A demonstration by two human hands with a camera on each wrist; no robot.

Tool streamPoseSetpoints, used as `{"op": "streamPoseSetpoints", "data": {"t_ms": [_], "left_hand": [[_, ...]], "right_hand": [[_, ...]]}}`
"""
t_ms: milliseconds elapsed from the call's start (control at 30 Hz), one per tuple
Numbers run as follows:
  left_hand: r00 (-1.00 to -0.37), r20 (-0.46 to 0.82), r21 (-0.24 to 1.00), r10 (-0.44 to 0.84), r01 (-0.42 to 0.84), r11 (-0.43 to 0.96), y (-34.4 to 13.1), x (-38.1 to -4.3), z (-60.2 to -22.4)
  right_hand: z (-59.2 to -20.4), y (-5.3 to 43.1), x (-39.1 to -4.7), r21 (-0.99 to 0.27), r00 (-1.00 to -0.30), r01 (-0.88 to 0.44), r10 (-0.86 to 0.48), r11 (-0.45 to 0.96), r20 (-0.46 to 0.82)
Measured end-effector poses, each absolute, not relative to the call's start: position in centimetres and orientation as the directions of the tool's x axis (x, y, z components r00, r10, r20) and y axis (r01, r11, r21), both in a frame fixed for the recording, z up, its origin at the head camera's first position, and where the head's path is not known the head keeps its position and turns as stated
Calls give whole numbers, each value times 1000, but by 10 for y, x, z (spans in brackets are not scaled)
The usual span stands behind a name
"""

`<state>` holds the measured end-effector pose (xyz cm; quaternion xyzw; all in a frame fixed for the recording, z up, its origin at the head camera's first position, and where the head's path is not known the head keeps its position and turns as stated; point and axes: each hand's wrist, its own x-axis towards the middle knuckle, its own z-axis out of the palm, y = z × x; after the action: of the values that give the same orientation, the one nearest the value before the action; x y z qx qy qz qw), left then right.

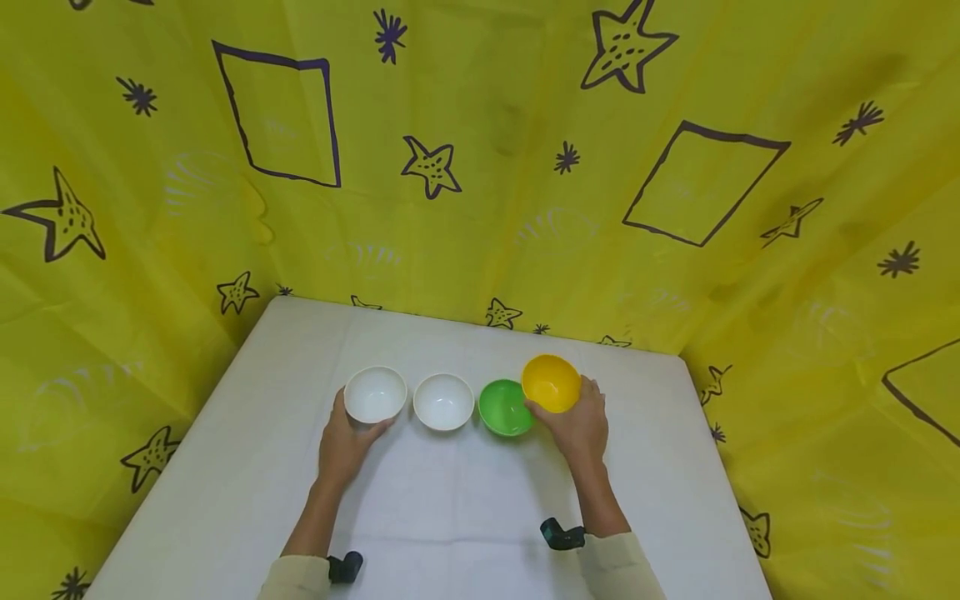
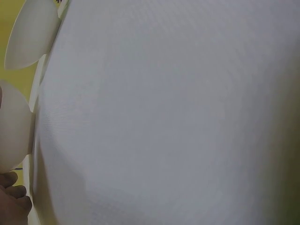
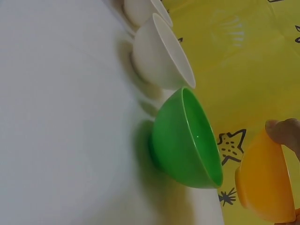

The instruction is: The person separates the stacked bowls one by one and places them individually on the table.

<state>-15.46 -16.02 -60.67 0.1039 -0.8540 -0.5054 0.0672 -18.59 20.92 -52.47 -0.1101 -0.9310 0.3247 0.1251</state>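
My left hand (image 1: 343,446) grips the leftmost white bowl (image 1: 375,395) by its side, thumb at the near side and fingers round the left. In the left wrist view that bowl (image 2: 14,129) has its base at or very near the table surface. A second white bowl (image 1: 443,402) stands to its right, followed by a green bowl (image 1: 504,408). With thumb and fingers on opposite sides, my right hand (image 1: 583,429) holds a yellow bowl (image 1: 551,383). The right wrist view shows this yellow bowl (image 3: 265,180) raised off the table, beside the green bowl (image 3: 180,140).
A white-covered table (image 1: 450,508) lies under the bowls. Yellow curtains (image 1: 480,233) with dark stars and outlined shapes hang behind it and along both sides. Dark devices are strapped at both wrists.
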Motion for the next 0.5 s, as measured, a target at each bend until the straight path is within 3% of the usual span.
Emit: {"op": "streamPoseSetpoints", "data": {"t_ms": [500], "left_hand": [[-972, -1, 884, -234, -110, 455, -161, -155, -607]], "right_hand": [[-543, 231, -179, -650, -927, 187, 352, 736, 132]]}}
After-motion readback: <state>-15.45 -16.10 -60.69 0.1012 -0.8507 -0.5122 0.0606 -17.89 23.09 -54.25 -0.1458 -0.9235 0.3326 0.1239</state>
